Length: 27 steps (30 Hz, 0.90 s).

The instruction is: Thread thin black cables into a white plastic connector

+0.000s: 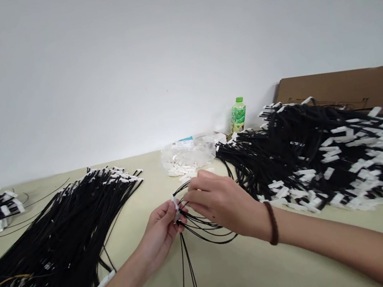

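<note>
Fingers (169, 212) pinch white pieces (175, 202) (perhaps plastic), wires (227, 241) looping.

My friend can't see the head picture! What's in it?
A person's left hand holds a white piece with thin black wires, the right hand close beside it. Heaps of white-tipped black wires lie on both sides; a bottle stands behind.

A dark brown band (271, 223) circles the right wrist (262, 222).
</note>
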Each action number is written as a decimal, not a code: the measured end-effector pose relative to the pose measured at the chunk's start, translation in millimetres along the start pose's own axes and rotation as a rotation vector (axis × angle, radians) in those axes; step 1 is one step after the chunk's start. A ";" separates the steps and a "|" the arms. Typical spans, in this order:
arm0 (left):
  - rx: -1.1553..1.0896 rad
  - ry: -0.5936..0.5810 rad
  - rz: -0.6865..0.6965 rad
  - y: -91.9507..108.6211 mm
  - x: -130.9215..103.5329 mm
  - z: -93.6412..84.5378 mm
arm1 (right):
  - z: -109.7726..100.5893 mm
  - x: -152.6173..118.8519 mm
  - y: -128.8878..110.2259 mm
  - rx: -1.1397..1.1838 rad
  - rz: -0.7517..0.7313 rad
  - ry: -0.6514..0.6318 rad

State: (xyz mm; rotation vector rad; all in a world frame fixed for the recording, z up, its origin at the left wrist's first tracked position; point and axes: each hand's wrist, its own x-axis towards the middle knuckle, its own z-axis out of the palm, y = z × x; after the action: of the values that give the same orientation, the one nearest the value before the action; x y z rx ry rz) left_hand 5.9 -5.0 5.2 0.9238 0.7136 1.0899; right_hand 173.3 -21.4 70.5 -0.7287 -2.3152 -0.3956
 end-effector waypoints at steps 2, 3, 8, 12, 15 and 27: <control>0.010 0.005 -0.010 0.5 -0.2 0.2 | 6.2 -2.5 3.1 -0.076 -0.024 -0.060; 0.021 0.006 -0.014 0.9 -0.6 0.5 | 8.0 -3.9 4.7 -0.101 -0.032 -0.072; 0.058 -0.003 -0.009 2.0 -2.6 3.0 | 11.5 -8.6 9.5 -0.171 -0.077 -0.107; 0.079 -0.019 0.006 1.3 -2.5 3.6 | 13.5 -9.7 9.2 -0.203 -0.089 -0.142; 0.098 -0.035 0.028 0.4 -2.3 2.9 | 14.7 -9.6 8.0 -0.196 -0.109 -0.153; 0.147 -0.085 0.055 -2.2 -3.1 1.9 | 22.6 -8.7 5.7 -0.154 -0.150 -0.147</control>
State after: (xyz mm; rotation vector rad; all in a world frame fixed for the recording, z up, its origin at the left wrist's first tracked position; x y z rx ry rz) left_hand 7.4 -8.8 4.2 1.1141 0.7086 1.0504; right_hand 170.7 -9.9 48.5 -0.6787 -2.5077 -0.6124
